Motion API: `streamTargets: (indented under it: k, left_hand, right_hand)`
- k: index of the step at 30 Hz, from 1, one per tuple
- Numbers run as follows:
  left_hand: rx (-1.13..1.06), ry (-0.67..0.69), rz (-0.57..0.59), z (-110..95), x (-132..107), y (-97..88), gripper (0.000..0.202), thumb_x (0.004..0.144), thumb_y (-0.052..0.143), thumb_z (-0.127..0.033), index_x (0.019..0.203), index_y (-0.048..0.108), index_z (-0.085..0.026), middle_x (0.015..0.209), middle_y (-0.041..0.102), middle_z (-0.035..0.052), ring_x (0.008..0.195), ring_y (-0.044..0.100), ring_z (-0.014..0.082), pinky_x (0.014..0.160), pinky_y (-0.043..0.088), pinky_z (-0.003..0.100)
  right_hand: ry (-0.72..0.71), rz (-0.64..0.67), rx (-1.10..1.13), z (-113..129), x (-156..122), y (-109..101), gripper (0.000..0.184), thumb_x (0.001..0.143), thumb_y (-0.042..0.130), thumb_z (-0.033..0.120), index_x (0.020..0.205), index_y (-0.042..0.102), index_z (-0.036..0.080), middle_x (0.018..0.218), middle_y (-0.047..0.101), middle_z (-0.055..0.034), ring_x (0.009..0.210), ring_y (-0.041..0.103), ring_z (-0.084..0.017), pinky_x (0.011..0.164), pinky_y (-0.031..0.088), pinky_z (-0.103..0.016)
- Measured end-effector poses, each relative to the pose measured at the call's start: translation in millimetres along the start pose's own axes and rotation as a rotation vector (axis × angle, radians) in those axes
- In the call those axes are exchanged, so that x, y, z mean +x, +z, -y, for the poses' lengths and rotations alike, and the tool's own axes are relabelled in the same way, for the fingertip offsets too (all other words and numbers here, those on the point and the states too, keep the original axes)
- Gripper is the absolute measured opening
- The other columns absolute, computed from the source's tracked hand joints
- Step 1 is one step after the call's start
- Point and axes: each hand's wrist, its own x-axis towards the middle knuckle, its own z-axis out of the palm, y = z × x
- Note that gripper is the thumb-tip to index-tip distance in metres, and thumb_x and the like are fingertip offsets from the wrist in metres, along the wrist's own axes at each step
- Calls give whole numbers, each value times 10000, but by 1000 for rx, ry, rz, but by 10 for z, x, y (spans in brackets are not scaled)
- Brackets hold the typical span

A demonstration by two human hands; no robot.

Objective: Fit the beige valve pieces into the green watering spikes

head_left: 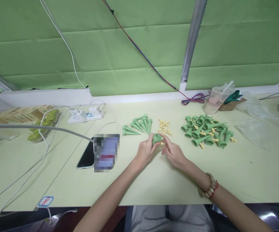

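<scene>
My left hand (146, 150) is closed round a green plastic cone (156, 138), its wide mouth facing up. My right hand (173, 151) pinches a small cream-coloured plug (162, 143) right beside the cone's rim. Behind the hands lies a row of several plain green cones (139, 125) and a scatter of cream plugs (164, 126). Further right sits a pile of green cones with cream plugs fitted (207, 130).
A phone (87, 156) lies left of my hands with a cable running to it. A white power strip (86, 115) and boxes (21, 114) stand at the back left. A plastic drink cup (217, 100), coloured wires and clear bags (257, 129) are at the back right.
</scene>
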Motion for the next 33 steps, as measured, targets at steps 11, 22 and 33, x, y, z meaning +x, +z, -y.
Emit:
streamTargets:
  k: [11, 22, 33]
  left_hand:
    - [57, 48, -2, 22, 38, -65, 383, 913, 210, -415, 1051, 495, -200, 815, 635, 45, 687, 602, 197, 655, 423, 294]
    - [516, -326, -316, 465, 213, -125, 421, 854, 342, -142, 1244, 472, -50, 1365, 365, 250, 1300, 297, 359, 1007, 298, 467]
    - [514, -259, -160, 390, 156, -157, 557, 709, 302, 76, 1191, 510, -110, 1185, 524, 178, 1146, 453, 299, 898, 373, 417]
  right_hand:
    - [-141, -209, -171, -74, 137, -228, 323, 856, 483, 422, 1113, 572, 249, 1020, 653, -24, 628, 597, -135, 639, 478, -269]
    - [63, -1070, -682, -535, 259, -945, 382, 864, 410, 367, 1190, 533, 211, 1058, 512, -127, 983, 497, -267, 801, 370, -407]
    - [187, -939, -834, -638, 219, -1002, 467, 837, 392, 295, 1290, 428, 188, 1150, 437, -179, 1051, 428, -334, 815, 346, -498]
